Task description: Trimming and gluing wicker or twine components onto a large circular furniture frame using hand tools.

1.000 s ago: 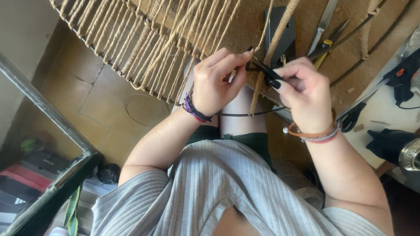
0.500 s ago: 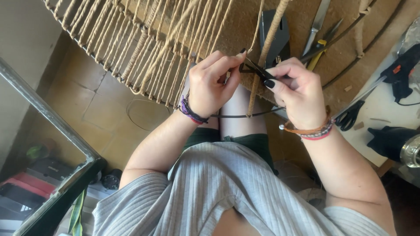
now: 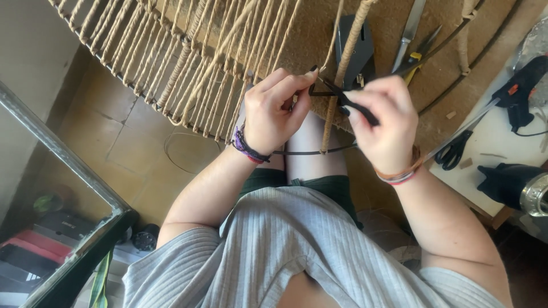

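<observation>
Right at the middle of my view, a thin black strip is pinched between both hands, just in front of a rope-wrapped rod that runs up and down through a round wire frame. My left hand is closed, thumb and forefinger tips pressed on the strip's near end, where it comes to a small pointed loop. My right hand is curled shut around the strip's other end, which slants down and to the right under the fingers. I cannot tell whether the strip passes around the rod or only lies against it.

Both hands hover above my bare knees. Left of the rod, many strands of tan cord are strung side by side across the frame, slanting down to its dark wire rim. A purple bracelet sits on the left wrist, a thin orange band on the right.

Behind the hands, a dark stapler-like tool lies on a brown board, with pliers just beside it. Further right, a white table carries black scissors and a black glue gun. To my left a glass-topped table's dark edge crosses over the tiled floor.
</observation>
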